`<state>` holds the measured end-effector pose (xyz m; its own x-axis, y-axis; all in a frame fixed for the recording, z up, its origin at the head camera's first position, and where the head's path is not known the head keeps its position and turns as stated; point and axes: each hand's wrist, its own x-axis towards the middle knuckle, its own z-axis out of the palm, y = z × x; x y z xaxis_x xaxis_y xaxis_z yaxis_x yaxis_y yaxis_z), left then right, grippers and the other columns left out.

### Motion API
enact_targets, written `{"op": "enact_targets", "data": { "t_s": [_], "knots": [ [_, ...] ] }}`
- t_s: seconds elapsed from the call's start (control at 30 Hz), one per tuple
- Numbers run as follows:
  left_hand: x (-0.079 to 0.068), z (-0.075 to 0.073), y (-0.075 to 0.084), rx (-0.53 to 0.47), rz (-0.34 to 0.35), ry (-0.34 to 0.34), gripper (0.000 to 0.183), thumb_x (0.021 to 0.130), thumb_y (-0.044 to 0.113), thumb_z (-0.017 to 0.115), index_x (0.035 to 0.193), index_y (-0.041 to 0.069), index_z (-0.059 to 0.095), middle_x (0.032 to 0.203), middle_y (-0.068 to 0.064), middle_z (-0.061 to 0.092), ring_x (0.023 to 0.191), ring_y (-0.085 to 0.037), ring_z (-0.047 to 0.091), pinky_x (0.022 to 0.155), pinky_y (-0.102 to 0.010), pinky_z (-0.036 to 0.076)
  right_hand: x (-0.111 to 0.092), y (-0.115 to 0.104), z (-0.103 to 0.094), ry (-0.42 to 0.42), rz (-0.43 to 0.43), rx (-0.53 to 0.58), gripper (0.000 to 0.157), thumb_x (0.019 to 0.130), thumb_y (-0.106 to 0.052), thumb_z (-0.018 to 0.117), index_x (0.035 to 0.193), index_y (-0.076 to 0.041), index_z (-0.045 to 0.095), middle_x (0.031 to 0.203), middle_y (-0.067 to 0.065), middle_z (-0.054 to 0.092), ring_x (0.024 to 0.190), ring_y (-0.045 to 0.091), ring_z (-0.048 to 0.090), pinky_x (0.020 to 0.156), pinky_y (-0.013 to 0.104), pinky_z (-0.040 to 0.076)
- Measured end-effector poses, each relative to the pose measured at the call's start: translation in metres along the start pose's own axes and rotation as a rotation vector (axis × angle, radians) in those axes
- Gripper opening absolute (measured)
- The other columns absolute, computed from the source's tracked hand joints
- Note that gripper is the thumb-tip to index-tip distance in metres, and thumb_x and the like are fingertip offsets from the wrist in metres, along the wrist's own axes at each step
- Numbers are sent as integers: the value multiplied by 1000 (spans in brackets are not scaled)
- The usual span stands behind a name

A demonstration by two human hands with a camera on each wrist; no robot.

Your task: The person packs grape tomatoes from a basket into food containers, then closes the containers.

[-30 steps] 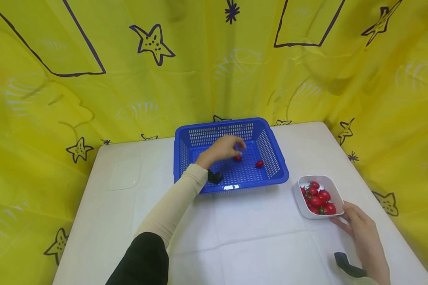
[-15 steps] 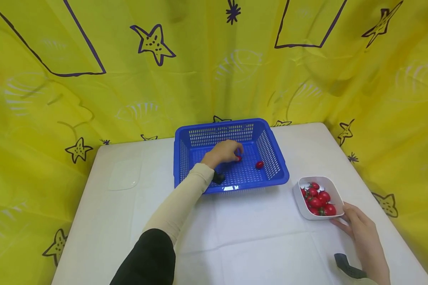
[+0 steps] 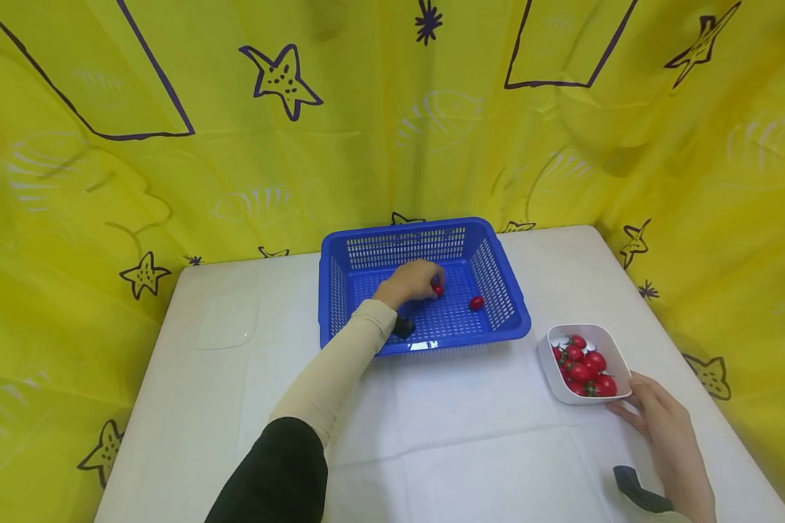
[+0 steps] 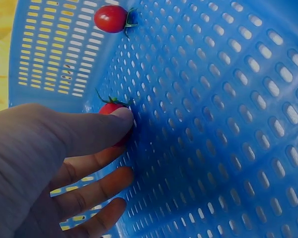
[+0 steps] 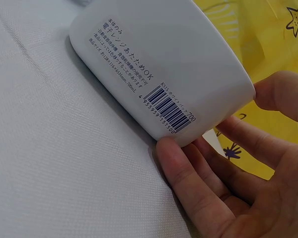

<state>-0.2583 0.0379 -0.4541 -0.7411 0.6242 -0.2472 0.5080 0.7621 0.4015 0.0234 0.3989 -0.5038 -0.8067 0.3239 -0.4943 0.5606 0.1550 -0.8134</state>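
My left hand [image 3: 411, 282] reaches down into a blue perforated plastic basket [image 3: 464, 338]. In the left wrist view, its thumb and index finger pinch a cherry tomato [image 4: 109, 107] with a green stem, low near the basket floor; the other fingers are bent loosely. A second cherry tomato [image 3: 476, 303] lies to the right in the basket. At the right, my right hand [image 3: 670, 428] holds the near right corner of a white square container [image 3: 554, 383], thumb at the rim and fingers underneath. Several cherry tomatoes [image 3: 578, 372] sit inside it.
A clear, flat, lid-like piece [image 3: 227, 323] lies on the left of the white-covered table [image 3: 471, 450]. Yellow patterned curtain [image 3: 366, 160] hangs behind the basket and along both sides. Printed text and a barcode label [image 5: 166, 109] mark the container's side.
My left hand has lowered into the basket and its fingers have closed on the cherry tomato there. The right hand and the container have stayed in place.
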Motion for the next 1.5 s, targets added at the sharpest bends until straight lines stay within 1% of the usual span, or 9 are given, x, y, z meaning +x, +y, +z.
{"op": "enact_targets", "data": {
  "t_s": [0.13,0.23,0.53,0.67,0.87,1.03,1.2,1.3,1.5],
  "knots": [
    [0,0,0,9,0,6,19,97,14,74,116,12,74,113,-5,74,98,-20,64,93,-34,57,-1,-1,0,0,3,13,84,106,-64,33,167,-9,19,165,17,21,108,-12,46,80,10,56],
    [0,-1,0,15,19,25,18,98,18,73,115,12,74,112,-5,74,98,-19,65,93,-34,57,-1,-2,1,8,3,10,83,106,-63,33,166,-8,20,163,17,23,108,-10,46,79,10,57],
    [-1,-4,3,39,122,112,23,102,26,69,121,13,70,112,-3,68,100,-17,62,94,-31,56,2,-1,0,19,22,-15,84,106,-65,30,166,-8,20,166,19,21,116,-4,45,79,10,57],
    [-3,-7,8,35,166,160,22,100,26,70,119,15,70,112,-3,65,97,-17,61,91,-31,57,2,1,-1,15,22,-23,85,105,-66,31,166,-9,20,166,20,21,115,-4,45,79,10,57],
    [-4,-9,16,43,208,200,21,99,26,71,119,17,70,110,0,62,96,-15,59,89,-28,56,2,0,-1,6,12,-9,84,105,-66,32,167,-9,20,167,19,20,113,-8,45,80,11,57],
    [-6,-14,25,59,244,217,23,99,26,71,120,18,69,110,-1,63,96,-14,58,86,-26,55,0,0,-1,-1,-1,-5,84,106,-65,33,167,-8,20,167,19,19,110,-12,45,81,10,56],
    [-11,-25,40,66,278,235,24,100,26,71,122,18,69,111,-3,64,96,-14,57,85,-24,53,-1,-1,0,3,0,-9,85,106,-64,32,166,-7,19,166,20,19,108,-12,45,80,9,56],
    [-16,-30,50,77,308,255,24,100,28,71,122,18,69,110,-1,64,95,-13,56,84,-22,52,-1,-2,0,2,9,-10,84,106,-64,31,166,-7,19,167,20,19,110,-10,45,80,9,56],
    [-23,-34,68,69,367,285,25,99,28,71,122,19,70,109,0,62,94,-12,55,82,-19,51,-1,-4,1,9,33,-26,83,107,-63,29,167,-7,18,168,20,18,118,-3,44,78,9,56]
  ]
}}
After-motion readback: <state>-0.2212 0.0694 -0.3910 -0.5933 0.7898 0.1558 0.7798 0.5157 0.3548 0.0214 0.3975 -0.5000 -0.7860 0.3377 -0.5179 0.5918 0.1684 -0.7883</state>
